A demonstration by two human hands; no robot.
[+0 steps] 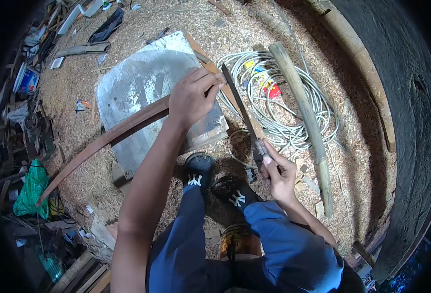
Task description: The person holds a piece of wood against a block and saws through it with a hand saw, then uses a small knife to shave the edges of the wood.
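My left hand (193, 93) is closed around the upper end of a long, curved reddish-brown wooden strip (127, 126). The strip sweeps down to the left, and its upper part crosses over a worn grey board (132, 85) on the ground. In my right hand (279, 176) is the handle of a machete (240, 105) with a long, narrow dark blade. Its tip points up and away, just right of my left fingers. Beneath the blade runs a flat light-brown wooden piece (232, 93), partly hidden by it.
A coil of pale cable (293, 129) lies to the right, with a round pole (298, 93) across it. Wood shavings cover the ground. Farther right stands a large dark timber (410, 122). A green plastic bag (32, 188) and mixed scrap sit at the left. My shoes (198, 168) are close to the board.
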